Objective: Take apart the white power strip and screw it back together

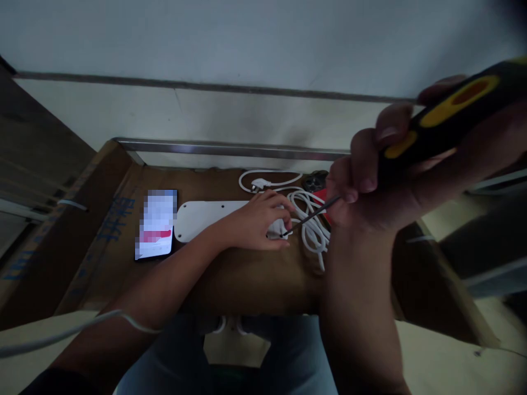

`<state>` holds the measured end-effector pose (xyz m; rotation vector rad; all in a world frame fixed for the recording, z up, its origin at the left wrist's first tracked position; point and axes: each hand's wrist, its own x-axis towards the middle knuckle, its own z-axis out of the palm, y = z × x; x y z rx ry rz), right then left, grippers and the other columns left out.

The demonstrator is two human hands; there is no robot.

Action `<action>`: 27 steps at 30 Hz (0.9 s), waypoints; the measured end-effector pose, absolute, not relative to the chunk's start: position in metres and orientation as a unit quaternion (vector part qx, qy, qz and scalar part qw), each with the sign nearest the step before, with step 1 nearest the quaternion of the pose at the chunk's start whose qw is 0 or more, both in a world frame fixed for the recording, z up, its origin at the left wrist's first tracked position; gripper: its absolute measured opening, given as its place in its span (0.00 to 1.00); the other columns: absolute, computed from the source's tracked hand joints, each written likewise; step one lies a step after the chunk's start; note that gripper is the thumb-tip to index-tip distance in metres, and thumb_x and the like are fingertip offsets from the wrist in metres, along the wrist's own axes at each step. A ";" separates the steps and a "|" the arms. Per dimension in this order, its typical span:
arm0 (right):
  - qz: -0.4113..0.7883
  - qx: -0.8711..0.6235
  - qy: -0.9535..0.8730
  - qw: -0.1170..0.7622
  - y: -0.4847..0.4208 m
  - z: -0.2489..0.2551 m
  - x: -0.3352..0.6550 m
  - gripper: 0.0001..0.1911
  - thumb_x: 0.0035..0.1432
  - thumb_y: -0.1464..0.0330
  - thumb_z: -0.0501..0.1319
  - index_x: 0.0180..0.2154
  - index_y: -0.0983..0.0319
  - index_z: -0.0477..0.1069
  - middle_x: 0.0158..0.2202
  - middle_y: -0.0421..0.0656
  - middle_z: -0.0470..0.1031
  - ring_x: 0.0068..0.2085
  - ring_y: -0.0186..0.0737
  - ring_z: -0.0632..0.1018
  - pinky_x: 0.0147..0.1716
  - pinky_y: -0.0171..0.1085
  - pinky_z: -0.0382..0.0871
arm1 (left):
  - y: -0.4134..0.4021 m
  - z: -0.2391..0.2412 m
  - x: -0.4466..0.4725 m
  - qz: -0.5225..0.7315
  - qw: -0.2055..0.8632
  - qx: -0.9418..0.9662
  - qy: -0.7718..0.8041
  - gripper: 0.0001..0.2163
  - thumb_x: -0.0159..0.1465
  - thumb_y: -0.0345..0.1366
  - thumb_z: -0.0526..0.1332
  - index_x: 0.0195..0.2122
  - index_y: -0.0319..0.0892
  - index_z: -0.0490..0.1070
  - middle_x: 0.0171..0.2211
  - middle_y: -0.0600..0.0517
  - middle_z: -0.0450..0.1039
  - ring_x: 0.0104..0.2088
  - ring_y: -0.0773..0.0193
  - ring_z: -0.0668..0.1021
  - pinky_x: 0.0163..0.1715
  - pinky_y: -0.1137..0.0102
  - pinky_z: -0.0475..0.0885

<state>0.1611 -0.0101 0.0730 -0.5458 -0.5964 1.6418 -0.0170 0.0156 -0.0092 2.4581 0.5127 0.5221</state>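
A white power strip [208, 216] lies lengthwise on brown cardboard, its flat side with small dark screw holes facing up. My left hand [253, 222] reaches over its right end, with fingers and thumb curled around that end. In my right hand [370, 181] is a black-and-yellow screwdriver [448, 118], gripped by the handle and tilted down to the left. The thin shaft's tip meets a dark spot at the strip's right end, between my left fingers. Whether it sits in a screw cannot be made out. My left hand hides part of the strip.
White power cord [315, 230] lies coiled right of the strip, its plug [260, 184] behind my left hand. A phone [158, 225] with a lit screen lies at left. Cardboard flaps [53, 241] rise at the sides; a metal rail [230, 149] runs along the back.
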 end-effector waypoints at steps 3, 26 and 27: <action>0.738 -0.200 -0.191 0.615 -0.017 0.080 0.148 0.41 0.46 0.29 0.51 0.46 0.51 0.75 0.32 0.47 0.73 0.38 0.38 0.76 0.30 0.36 0.71 | 0.017 -0.009 -0.017 0.202 0.296 0.915 0.185 0.06 0.63 0.38 0.67 0.37 0.43 0.75 0.57 0.47 0.74 0.61 0.52 0.71 0.66 0.56 0.60; 0.695 0.311 0.249 0.598 -0.001 0.089 0.146 0.14 0.46 0.71 0.69 0.38 0.64 0.74 0.26 0.38 0.64 0.21 0.11 0.47 0.14 0.14 0.29 | -0.039 0.029 -0.030 -0.069 0.175 0.949 0.252 0.06 0.58 0.30 0.64 0.24 0.41 0.75 0.23 0.48 0.76 0.23 0.61 0.74 0.24 0.64 0.51; 0.677 0.179 0.083 0.709 0.002 0.087 0.139 0.15 0.48 0.65 0.69 0.35 0.66 0.70 0.24 0.37 0.61 0.20 0.13 0.47 0.12 0.16 0.31 | -0.041 0.027 -0.028 -0.080 0.162 0.953 0.242 0.06 0.59 0.30 0.64 0.25 0.41 0.76 0.24 0.47 0.77 0.23 0.60 0.75 0.24 0.64 0.51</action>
